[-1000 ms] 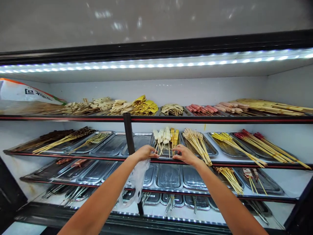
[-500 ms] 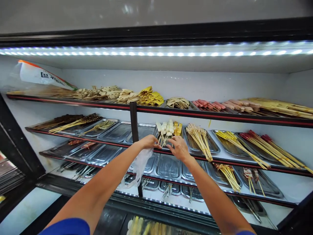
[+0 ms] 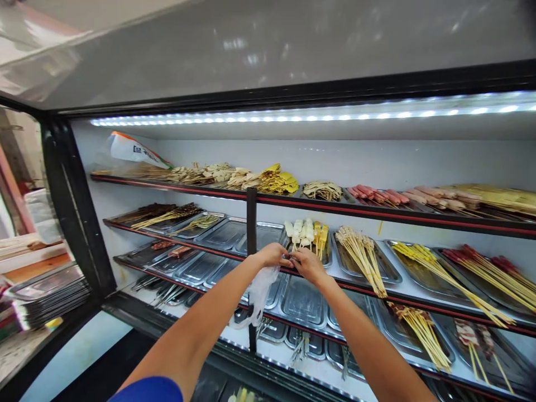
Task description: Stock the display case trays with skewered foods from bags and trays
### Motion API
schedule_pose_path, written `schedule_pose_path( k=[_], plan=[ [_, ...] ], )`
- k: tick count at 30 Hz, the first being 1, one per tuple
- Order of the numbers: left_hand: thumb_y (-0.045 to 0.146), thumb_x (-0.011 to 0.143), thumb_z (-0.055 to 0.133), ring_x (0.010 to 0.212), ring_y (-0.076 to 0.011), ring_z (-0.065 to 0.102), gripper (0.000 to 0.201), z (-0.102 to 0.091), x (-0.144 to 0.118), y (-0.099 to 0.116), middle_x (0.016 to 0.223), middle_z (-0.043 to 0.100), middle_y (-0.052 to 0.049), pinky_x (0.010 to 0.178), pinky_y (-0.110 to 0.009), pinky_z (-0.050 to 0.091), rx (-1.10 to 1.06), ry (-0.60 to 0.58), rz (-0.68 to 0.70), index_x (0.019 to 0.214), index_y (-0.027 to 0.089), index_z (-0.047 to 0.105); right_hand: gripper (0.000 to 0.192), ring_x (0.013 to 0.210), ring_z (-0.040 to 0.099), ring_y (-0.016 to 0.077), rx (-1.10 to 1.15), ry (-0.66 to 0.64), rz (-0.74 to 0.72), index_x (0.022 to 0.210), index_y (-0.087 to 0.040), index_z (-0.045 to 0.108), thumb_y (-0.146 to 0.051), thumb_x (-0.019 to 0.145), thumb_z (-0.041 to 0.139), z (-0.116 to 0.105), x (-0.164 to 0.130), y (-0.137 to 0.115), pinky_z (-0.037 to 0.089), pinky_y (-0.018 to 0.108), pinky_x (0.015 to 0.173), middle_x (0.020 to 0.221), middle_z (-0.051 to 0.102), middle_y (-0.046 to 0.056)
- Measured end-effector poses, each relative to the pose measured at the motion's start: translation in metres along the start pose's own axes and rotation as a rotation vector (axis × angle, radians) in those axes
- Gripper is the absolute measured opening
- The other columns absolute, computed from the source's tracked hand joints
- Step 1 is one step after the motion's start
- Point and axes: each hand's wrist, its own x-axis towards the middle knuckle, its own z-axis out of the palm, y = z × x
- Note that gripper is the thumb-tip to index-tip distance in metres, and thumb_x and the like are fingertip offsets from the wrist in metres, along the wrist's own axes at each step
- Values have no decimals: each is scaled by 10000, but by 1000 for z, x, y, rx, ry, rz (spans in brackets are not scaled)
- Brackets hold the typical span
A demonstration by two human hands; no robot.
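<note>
My left hand [image 3: 274, 255] is closed, and a clear plastic bag [image 3: 262, 290] hangs below it. Almost touching it, my right hand [image 3: 307, 263] has its fingers pinched together; what they grip is hidden. Both hands are at the front edge of the middle shelf, before a metal tray [image 3: 329, 258]. On that tray, behind my fingers, lie white skewers [image 3: 302, 231] and yellow-orange skewers [image 3: 321, 237]. To the right, a tray holds a bundle of pale skewers [image 3: 362, 257] whose sticks overhang the shelf edge.
A black upright post [image 3: 252, 223] stands left of my hands. Above runs the top shelf edge [image 3: 377, 211], with yellow skewers [image 3: 280, 181] and pink sausage skewers [image 3: 377, 195]. Bare metal trays [image 3: 302, 301] sit on the shelf below. Stacked trays [image 3: 50, 290] stand outside, left.
My right hand has moved in against my left, and its fingers have come together. The view has swung left, bringing the cabinet's left frame and the stacked trays into sight.
</note>
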Motion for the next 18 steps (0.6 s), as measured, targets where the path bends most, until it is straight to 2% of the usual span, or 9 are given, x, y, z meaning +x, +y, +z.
schedule_pose_path(
  k=[4,7,9,11,13,15,16,18],
  plan=[
    [543,626,684,679,-181,580,413,2,-6,5,731,683,-46,591,-232,361,23,82,1,852,199,728,295,966,550,173,1,46,-22,1114,-249,605,-304,875,441,-1,-4,0,432,279,818,1030,608,62],
    [536,654,671,819,-216,604,457,-7,-25,12,882,697,-88,694,-252,400,-102,260,28,926,172,709,324,1009,541,196,39,203,-33,1140,-207,588,-304,861,452,-9,-12,-9,437,330,874,1122,569,100],
    [542,710,618,851,-204,601,450,-16,-50,19,922,692,-85,745,-254,407,-286,441,37,943,166,698,341,1073,514,225,83,330,-22,1123,-190,597,-347,844,478,-14,-23,-28,407,384,941,1136,563,117],
    [557,740,575,793,-178,595,431,-23,-84,24,859,689,-59,714,-244,414,-502,587,-11,889,173,699,468,1151,469,249,194,360,1,1185,-197,554,-426,777,566,-13,-35,-62,357,427,1002,1188,544,119],
    [587,751,539,641,-137,553,463,-23,-123,23,768,664,-42,590,-228,403,-791,669,-117,865,163,686,784,1223,411,274,389,252,52,1324,-209,407,-493,646,680,3,-48,-109,316,467,1033,1295,478,122],
    [624,753,504,517,-96,469,527,-14,-165,13,739,629,-36,485,-214,356,-1095,775,-243,916,145,653,966,1224,420,286,681,79,155,1384,-212,295,-518,572,722,36,-61,-158,339,484,1010,1332,453,131],
    [639,750,494,494,-86,441,556,-6,-186,5,750,616,-36,465,-212,343,-1206,860,-307,955,140,630,923,1175,474,285,855,-23,223,1364,-205,330,-525,585,708,59,-68,-180,386,474,967,1289,498,137],
    [651,737,502,541,-96,470,588,12,-233,-18,811,609,-47,501,-222,382,-1259,1041,-426,1030,148,586,634,933,614,264,1178,-273,372,1151,-151,556,-544,658,629,110,-82,-216,490,419,800,1035,646,144]
  ],
)
